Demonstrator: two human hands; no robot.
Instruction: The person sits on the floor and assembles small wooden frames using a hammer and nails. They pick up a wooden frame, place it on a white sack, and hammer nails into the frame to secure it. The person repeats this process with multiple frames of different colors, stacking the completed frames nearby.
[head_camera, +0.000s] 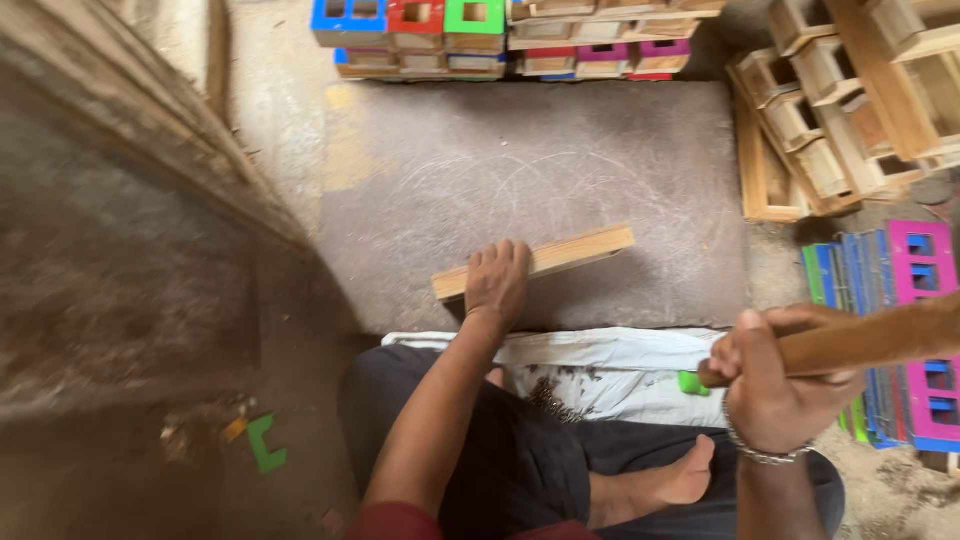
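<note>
Under the flat left hand (497, 280), wood strip (535, 262); right hand (775, 385) grips blurred handle (870, 338).

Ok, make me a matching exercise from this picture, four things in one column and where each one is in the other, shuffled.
Things:
1. wooden strip
2. wooden handle
3. green L-shaped piece
4. white cloth

Places:
A. on the floor beside the person's leg
B. gripped in the right hand
C. spread over the lap
D. on the dark board, under the left hand

Pairs: 1-D, 2-B, 3-A, 4-C
</note>
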